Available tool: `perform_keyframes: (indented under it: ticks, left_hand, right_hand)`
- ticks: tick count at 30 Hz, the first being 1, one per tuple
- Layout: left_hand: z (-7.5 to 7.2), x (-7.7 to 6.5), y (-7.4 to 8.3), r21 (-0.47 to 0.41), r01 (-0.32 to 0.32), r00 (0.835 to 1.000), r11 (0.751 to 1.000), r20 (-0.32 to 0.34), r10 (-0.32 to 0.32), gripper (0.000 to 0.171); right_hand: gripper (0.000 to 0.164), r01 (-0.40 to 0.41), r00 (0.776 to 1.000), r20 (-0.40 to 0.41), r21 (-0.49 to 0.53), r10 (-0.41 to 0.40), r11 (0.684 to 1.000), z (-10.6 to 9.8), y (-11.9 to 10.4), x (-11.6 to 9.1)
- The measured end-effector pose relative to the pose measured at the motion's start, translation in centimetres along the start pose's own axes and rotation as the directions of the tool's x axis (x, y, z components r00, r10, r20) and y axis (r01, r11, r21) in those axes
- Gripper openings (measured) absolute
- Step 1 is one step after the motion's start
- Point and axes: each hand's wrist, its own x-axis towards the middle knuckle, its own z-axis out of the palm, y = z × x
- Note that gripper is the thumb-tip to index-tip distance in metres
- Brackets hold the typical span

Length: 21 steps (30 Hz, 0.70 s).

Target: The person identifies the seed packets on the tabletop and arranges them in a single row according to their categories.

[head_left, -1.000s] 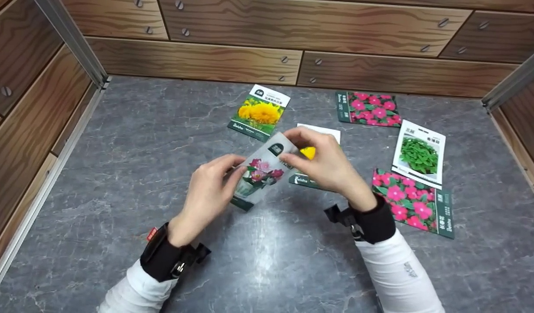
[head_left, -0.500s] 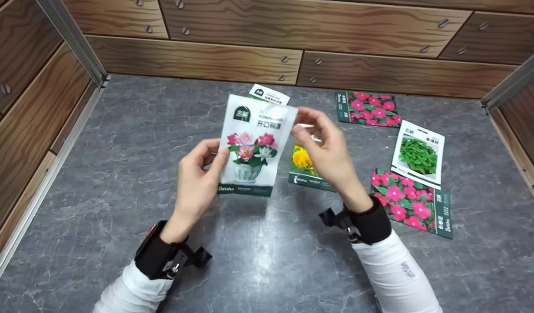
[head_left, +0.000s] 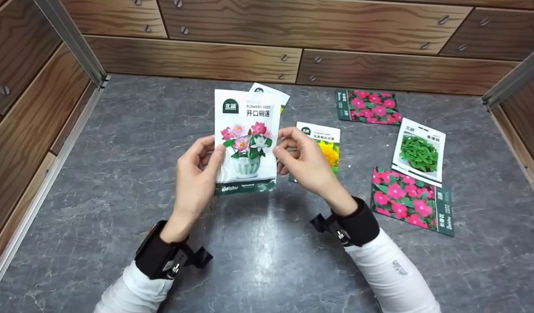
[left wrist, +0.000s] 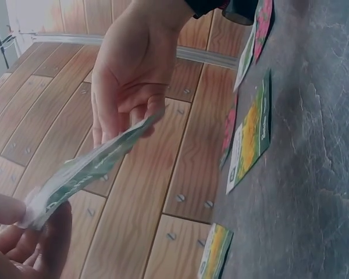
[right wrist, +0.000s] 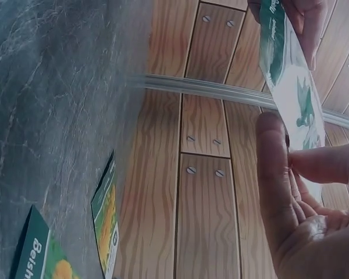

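Note:
A white flower seed packet [head_left: 247,143] with pink lotus blooms in a pot is held upright above the table, its printed front toward the head camera. My left hand [head_left: 195,178] pinches its left edge, thumb in front and fingers behind. On the opposite edge, my right hand [head_left: 308,163] pinches the packet between thumb and fingers. Seen from the left wrist, the packet [left wrist: 93,168] is nearly edge-on, bowed slightly between both hands. Behind it, a yellow-flower packet [head_left: 273,93] is mostly hidden. Another yellow-flower packet [head_left: 330,152] lies partly under my right hand.
Toward the right lie a pink-flower packet [head_left: 371,107] near the back wall [head_left: 232,58], a green-leaf packet [head_left: 419,150], and a second pink-flower packet [head_left: 406,200] that the leaf packet overlaps. Wood-patterned panels border the grey marbled table [head_left: 97,195].
The lotus packet has turned from slanted to upright and facing the head camera, shifting slightly left. My right hand has slid from its upper corner down to the middle of the right edge.

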Motion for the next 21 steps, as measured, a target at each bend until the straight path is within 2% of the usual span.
perform_keyframes:
  ticks: [7,10,17,21]
  left_hand:
    - [-0.3,0.5,-0.1,0.065,0.068,0.997,0.996,0.04,-0.07,0.038]
    - [-0.6,0.7,-0.2,0.118,0.068,0.997,0.991,0.036,-0.073,0.039]
    - [-2.0,1.4,-0.3,0.199,0.061,0.998,0.978,-0.022,-0.058,0.049]
    - [-3.0,1.8,0.2,0.275,0.088,0.995,0.957,0.023,-0.098,0.057]
  right_hand:
    - [0.028,-0.033,0.999,0.004,-0.007,0.033,0.999,0.1,0.1,0.0]
    - [0.034,-0.036,0.999,0.003,-0.006,0.036,0.999,0.4,0.2,0.0]
    - [0.058,0.019,1.0,0.007,0.025,-0.02,1.0,2.1,0.5,-0.4]
    - [0.068,0.039,0.999,0.014,0.029,-0.039,0.999,3.1,0.7,-0.6]
